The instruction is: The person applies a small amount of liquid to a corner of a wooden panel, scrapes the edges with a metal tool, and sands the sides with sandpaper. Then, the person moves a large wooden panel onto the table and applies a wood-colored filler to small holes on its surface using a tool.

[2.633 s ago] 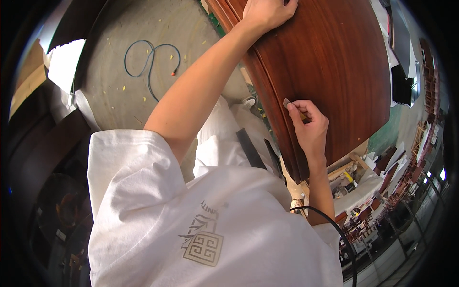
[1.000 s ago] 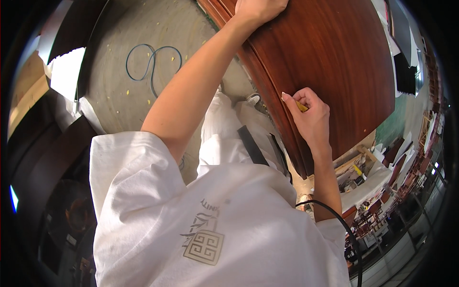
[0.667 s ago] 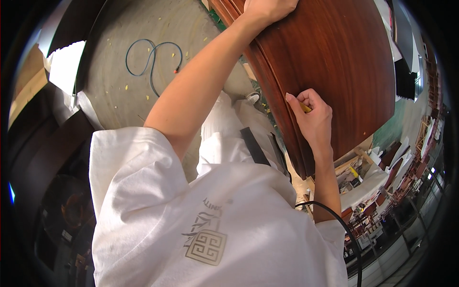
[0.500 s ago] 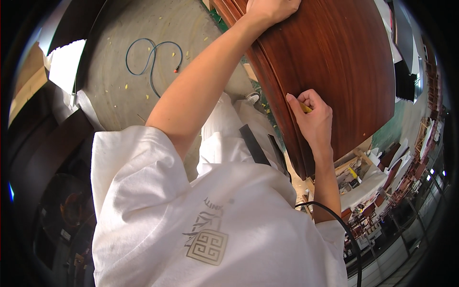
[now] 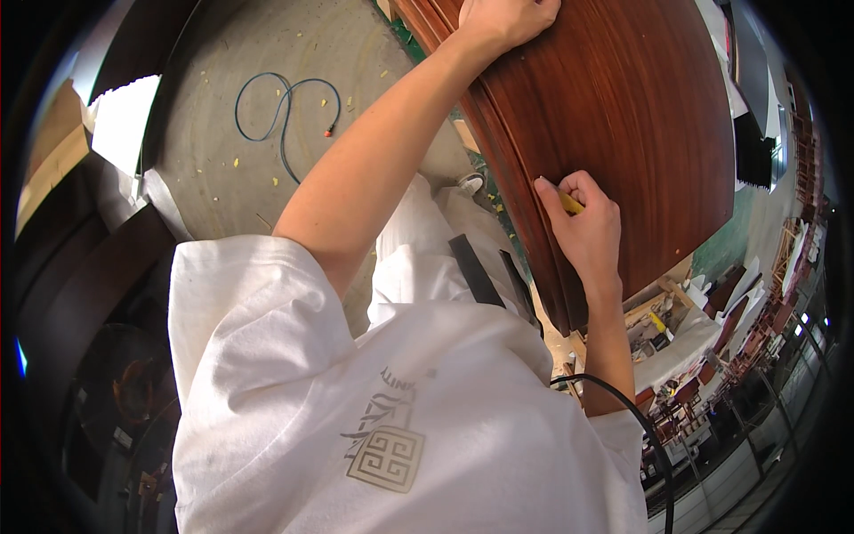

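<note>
A large reddish-brown polished wooden panel [image 5: 640,133] with a moulded, stepped edge fills the upper right. My right hand [image 5: 587,222] is closed in a pinch on a small yellow piece [image 5: 570,204] that looks like folded sandpaper. It rests at the panel's near part, with the thumb beside the moulded edge. My left arm reaches across to the far part of the panel. There my left hand [image 5: 509,20] lies against the wood with its fingers curled closed; the picture's top edge cuts it off, and anything inside it is hidden.
A thin blue hose [image 5: 285,116] with a red tip lies looped on the concrete floor [image 5: 205,178]. Dark curved wooden pieces [image 5: 98,258] stand at the left. A black cable [image 5: 640,418] runs beside my right arm. Furniture parts [image 5: 703,378] crowd the right background.
My right hand has shifted very slightly down and to the right along the panel, still pinching the yellow piece. The left hand stays in about the same place.
</note>
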Motion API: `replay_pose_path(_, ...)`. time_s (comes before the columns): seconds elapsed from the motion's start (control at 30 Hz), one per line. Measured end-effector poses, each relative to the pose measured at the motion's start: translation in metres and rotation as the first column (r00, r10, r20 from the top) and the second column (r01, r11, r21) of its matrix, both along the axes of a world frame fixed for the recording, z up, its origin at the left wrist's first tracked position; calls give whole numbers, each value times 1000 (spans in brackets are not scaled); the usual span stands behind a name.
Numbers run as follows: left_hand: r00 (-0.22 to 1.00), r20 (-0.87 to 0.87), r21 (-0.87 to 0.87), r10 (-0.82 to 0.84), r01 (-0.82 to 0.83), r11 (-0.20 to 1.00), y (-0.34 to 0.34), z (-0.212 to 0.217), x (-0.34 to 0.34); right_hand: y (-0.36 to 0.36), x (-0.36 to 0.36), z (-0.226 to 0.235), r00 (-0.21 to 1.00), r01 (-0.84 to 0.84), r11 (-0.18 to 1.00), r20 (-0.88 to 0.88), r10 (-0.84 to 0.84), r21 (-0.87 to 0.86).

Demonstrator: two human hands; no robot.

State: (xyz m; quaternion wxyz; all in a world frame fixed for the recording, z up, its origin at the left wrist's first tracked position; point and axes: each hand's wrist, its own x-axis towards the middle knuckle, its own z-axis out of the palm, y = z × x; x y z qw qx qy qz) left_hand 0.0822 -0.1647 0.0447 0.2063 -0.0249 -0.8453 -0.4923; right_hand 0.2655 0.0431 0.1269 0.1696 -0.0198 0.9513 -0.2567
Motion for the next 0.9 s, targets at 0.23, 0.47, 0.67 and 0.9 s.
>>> replay_pose_path(0.23,1000,4,-12,13,-13,1000,-4,2,0,5,8,-5,999,-18,989,-53,11,-149)
replay_pose_path(0.47,1000,5,5,-8,8,1000,1,1,-1,3,9,-9,998,-32,993,-64,24,-114)
replay_pose_path(0.67,1000,10,8,23,-23,1000,-6,3,3,-2,8,-7,991,-94,990,-107,82,-109)
replay_pose_path(0.9,1000,-4,3,9,-9,1000,2,0,-1,0,9,-9,994,-67,996,-93,62,-55)
